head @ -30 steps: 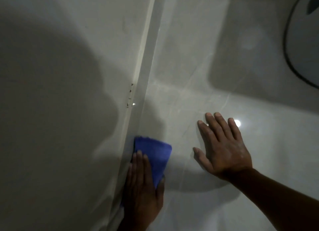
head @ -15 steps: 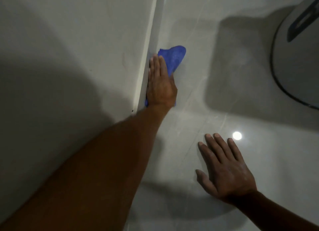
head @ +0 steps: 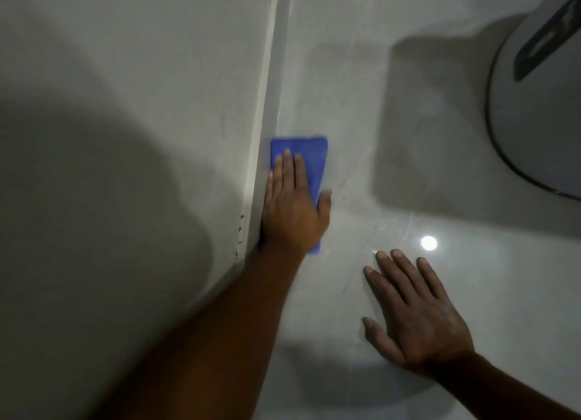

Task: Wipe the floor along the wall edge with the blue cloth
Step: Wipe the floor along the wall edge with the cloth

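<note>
Floor (head: 361, 74): glossy pale grey tile, faint veining, a thin grout line running diagonally past the cloth. Bright round light reflection (head: 428, 242) on the tile just beyond the right fingertips. Wall (head: 141, 74) on the left: plain off-white, matte, a large soft shadow across its lower half. A narrow pale skirting strip (head: 267, 105) runs along the wall-floor joint; a few small dark specks (head: 240, 231) on the wall edge near the left wrist.

Blue cloth (head: 311, 155): folded into a rectangle, flat on the floor, its left edge tight against the skirting. Left hand (head: 292, 209) lies palm-down on it, grip spread flat, fingers together and pointing away, thumb out to the right off the cloth edge; not pinching, just pressing. Cloth shows ahead of the fingertips and a bit at the heel of the palm.

Right hand (head: 421, 316) flat on bare tile, fingers splayed, well apart from the cloth, holding nothing.

Top right: a rounded white object with a dark rim (head: 534, 121), partly out of frame, casting a broad shadow on the floor. Can't tell what it is.
</note>
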